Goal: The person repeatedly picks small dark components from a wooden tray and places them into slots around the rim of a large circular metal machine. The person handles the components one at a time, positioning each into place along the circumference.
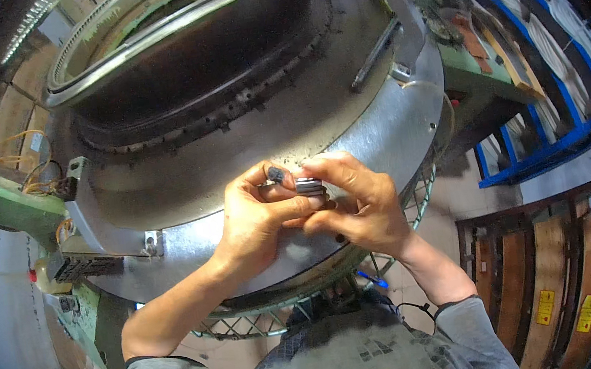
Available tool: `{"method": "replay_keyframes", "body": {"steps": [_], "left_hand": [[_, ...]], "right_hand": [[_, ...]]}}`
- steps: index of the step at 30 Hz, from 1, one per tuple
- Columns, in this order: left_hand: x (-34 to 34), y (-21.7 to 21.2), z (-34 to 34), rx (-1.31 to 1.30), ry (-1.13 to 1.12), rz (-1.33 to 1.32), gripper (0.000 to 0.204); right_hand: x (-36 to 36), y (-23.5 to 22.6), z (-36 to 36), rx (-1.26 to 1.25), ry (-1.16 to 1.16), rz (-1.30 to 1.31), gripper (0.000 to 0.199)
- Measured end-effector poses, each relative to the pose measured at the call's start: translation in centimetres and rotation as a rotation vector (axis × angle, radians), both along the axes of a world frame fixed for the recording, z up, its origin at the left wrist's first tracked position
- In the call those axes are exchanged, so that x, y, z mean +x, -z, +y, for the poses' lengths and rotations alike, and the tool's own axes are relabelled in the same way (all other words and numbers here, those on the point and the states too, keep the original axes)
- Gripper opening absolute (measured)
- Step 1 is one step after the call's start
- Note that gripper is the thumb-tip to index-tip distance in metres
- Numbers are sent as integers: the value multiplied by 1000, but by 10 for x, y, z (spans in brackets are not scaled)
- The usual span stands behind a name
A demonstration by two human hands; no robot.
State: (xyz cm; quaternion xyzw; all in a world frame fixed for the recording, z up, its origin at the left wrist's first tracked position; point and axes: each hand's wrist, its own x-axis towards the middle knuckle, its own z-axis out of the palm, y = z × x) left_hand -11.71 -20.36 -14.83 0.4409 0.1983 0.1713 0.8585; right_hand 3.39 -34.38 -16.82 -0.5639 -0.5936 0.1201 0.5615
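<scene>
Close together in front of my body, my two hands meet over the front rim of a large round machine. My left hand (pixel 250 219) is closed, its thumb and fingers at a small metal piece (pixel 309 187) with dark and shiny stripes. From the other side my right hand (pixel 365 202) pinches the same piece between bent fingers and thumb. A dark, rough-looking tip (pixel 277 175), perhaps of a small brush, pokes out by the left index finger. The rest of it is hidden by the fingers.
Beneath my hands lies a broad polished metal ring (pixel 179 254), and behind it rises a dark drum (pixel 207 66). A metal bar (pixel 375 54) lies on the ring's far right. A blue rack (pixel 551 160) stands at the right, above brown wooden boards (pixel 550 271).
</scene>
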Motion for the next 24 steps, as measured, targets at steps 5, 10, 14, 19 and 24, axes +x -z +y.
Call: {"method": "replay_keyframes", "body": {"steps": [5, 10, 14, 19, 24], "left_hand": [[-3, -17, 3, 272, -102, -70, 20], [-7, -49, 25, 505, -208, -112, 19], [0, -84, 57, 727, -337, -39, 17], [5, -130, 96, 743, -366, -73, 24], [16, -163, 144, 794, -251, -170, 21]], "right_hand": [[-3, -22, 19, -143, -20, 468, 27], [-9, -57, 55, 19, 53, 280, 21], [7, -97, 91, 108, -36, 88, 19], [32, -146, 143, -79, -405, 426, 31], [50, -180, 192, 11, -431, 328, 27]]}}
